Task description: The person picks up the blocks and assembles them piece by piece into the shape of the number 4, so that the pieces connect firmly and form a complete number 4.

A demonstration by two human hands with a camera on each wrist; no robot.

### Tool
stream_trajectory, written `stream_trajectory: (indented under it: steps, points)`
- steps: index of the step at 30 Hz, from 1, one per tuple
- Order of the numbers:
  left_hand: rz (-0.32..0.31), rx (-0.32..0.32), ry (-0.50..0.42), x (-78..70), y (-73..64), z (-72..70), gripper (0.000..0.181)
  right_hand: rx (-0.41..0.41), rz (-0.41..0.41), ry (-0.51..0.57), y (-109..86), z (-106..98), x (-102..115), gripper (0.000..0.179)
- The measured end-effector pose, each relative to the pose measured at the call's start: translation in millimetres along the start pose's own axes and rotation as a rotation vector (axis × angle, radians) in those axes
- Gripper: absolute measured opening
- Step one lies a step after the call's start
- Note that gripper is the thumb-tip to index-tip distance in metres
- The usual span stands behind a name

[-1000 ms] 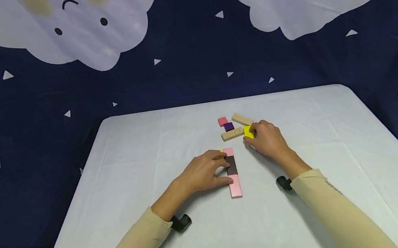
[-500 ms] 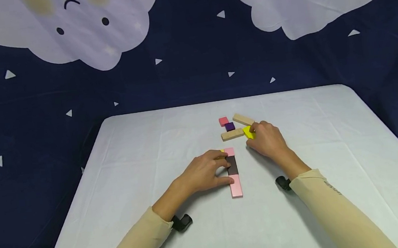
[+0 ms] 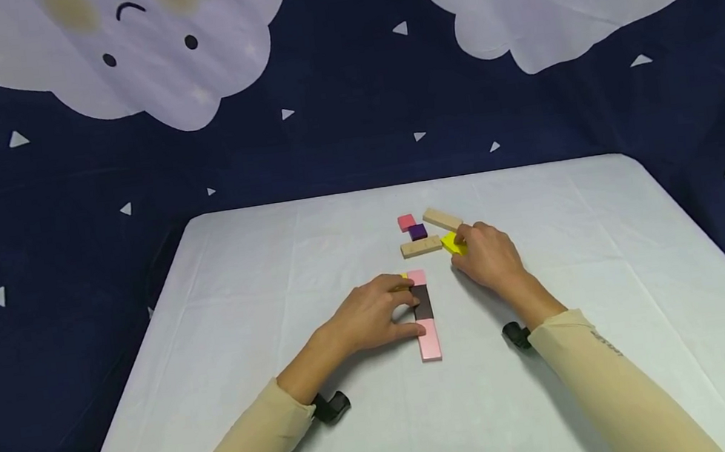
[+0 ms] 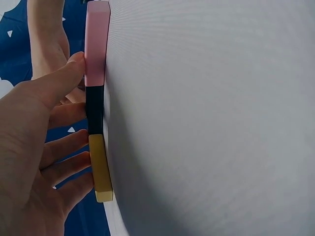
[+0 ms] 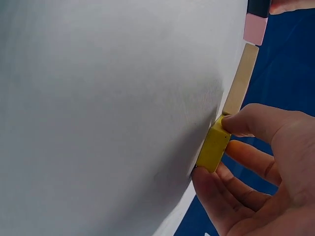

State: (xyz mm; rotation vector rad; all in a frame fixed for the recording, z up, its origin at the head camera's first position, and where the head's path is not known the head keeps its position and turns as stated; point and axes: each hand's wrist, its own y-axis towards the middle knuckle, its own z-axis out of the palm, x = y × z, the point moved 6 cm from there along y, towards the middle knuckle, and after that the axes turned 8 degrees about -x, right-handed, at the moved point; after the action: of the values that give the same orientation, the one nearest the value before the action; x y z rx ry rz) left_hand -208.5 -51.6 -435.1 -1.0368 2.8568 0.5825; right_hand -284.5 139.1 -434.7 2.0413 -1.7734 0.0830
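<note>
My right hand (image 3: 488,255) pinches a yellow block (image 5: 213,146) between thumb and fingers at the far side of the table. One end of that block meets the end of a plain wooden block (image 3: 421,247). My left hand (image 3: 367,316) rests over a line of flat-lying blocks nearer to me, its fingers spread. Its thumb touches a long pink block (image 3: 429,341), while fingertips lie on a dark block (image 3: 422,301) and a yellow block (image 4: 101,167). Past the dark block sits a small pink block (image 3: 416,277). The hand covers most of the yellow one in the head view.
Behind the right hand's block lie a second wooden block (image 3: 442,218), a small purple block (image 3: 418,231) and a small red-pink block (image 3: 406,222). A white cloth covers the table (image 3: 259,260). A dark blue curtain with clouds hangs behind it.
The yellow block in my right hand has turned to a slant, and the near wooden block has shifted slightly left. My left hand has stayed in place on its blocks.
</note>
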Motion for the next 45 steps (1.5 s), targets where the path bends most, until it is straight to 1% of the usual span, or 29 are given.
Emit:
stream_trajectory:
  steps: [5,12,21,28,34,38,45]
  points:
    - [-0.005,-0.005,0.0,1.8,-0.7,0.2,0.05,0.003,-0.004,0.006,1.0,-1.2,0.3,0.035]
    - [-0.006,0.006,0.002,1.8,-0.1,0.5,0.051,0.012,0.0,0.014,-1.9,-7.3,-0.8,0.035]
    - [-0.01,0.023,-0.005,1.3,1.2,0.9,0.049,0.022,-0.011,0.047,-2.4,-12.4,-8.2,0.036]
    - [-0.012,0.023,0.001,1.7,0.8,1.1,0.05,0.054,-0.034,0.056,-6.0,-14.2,-3.3,0.036]
    - [-0.022,0.031,0.008,2.2,0.7,1.1,0.049,0.061,-0.075,0.063,-10.1,-16.6,3.0,0.034]
    - [-0.019,0.025,-0.003,2.4,0.5,0.8,0.049,0.071,-0.109,0.063,-12.5,-17.1,4.7,0.034]
    - [-0.014,0.021,-0.011,1.9,0.8,2.0,0.049,0.127,-0.172,0.078,-19.0,-17.7,6.1,0.033]
